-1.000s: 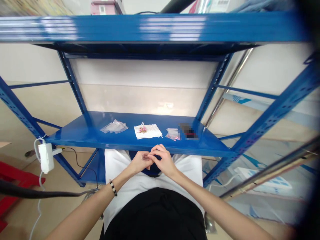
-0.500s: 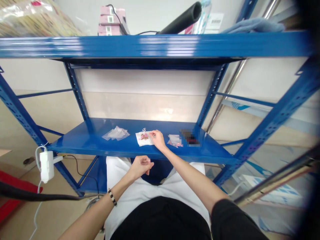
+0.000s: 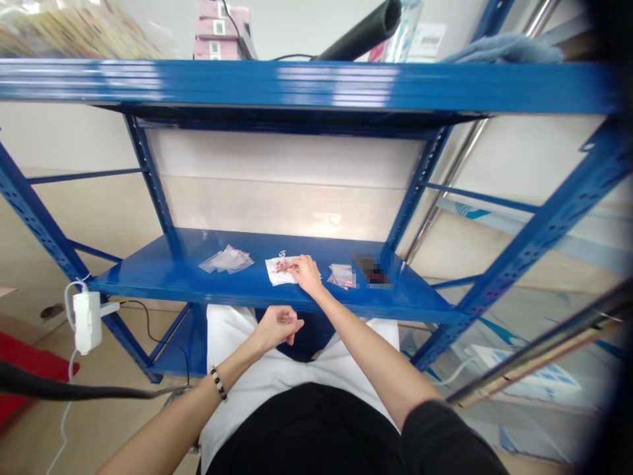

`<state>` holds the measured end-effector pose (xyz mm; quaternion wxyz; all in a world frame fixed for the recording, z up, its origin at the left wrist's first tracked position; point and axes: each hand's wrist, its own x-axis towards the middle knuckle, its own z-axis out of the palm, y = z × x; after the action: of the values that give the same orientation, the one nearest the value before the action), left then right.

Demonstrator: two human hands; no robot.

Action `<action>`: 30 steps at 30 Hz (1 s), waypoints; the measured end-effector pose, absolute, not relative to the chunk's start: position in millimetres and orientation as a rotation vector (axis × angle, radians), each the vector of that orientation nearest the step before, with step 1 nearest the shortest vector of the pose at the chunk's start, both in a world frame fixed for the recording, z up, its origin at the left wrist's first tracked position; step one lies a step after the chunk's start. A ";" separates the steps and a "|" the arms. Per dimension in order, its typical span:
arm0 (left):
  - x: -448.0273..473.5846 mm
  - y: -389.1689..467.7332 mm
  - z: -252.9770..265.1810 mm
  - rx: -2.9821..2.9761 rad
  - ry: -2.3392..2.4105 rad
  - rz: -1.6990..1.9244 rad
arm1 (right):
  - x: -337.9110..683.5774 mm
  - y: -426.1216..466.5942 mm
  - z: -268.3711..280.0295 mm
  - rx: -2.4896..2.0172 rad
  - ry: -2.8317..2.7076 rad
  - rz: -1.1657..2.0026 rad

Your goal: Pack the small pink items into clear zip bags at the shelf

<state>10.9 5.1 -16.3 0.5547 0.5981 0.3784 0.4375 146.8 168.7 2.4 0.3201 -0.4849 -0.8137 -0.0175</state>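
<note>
On the blue shelf a white cloth or paper sheet (image 3: 275,279) lies under a small pile of pink and brownish bead-like pieces (image 3: 283,266). My right hand (image 3: 306,273) rests over the sheet's right part, its fingertips pinched together at the edge of the pile; what is between them is too small to make out. Above my lap, in front of the shelf edge, my left hand (image 3: 279,328) is curled with thumb and fingers together. Any item in that grip is too small to name. A small white loop of cord (image 3: 281,253) lies at the sheet's back edge.
Clear plastic bags (image 3: 227,259) lie left on the blue shelf (image 3: 163,270). To the right are a bag with pink pieces (image 3: 342,276) and a dark, blurred-out object (image 3: 372,269). An upper shelf beam (image 3: 247,80) crosses above; a white power strip (image 3: 87,322) hangs at left.
My right hand has moved slightly left, its fingertips now at the pile of small pieces. My left hand stays curled in nearly the same place. The camera view has shifted slightly.
</note>
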 end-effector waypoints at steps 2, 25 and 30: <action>10.9 4.8 -16.9 1.381 0.911 1.046 | 146.0 169.1 1.0 -1.259 -2.134 -0.045; 9.2 -12.2 -22.1 1.605 0.953 0.995 | 169.2 -25.7 9.8 -0.881 -1.679 0.549; 13.1 -7.8 -30.1 1.661 0.966 0.904 | 172.3 -22.1 -19.6 -0.883 -1.773 0.626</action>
<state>13.1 -7.8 -30.1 0.4873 0.6830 0.3972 0.3719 172.3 -22.1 -19.6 0.5073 -0.3664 -0.7355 0.2598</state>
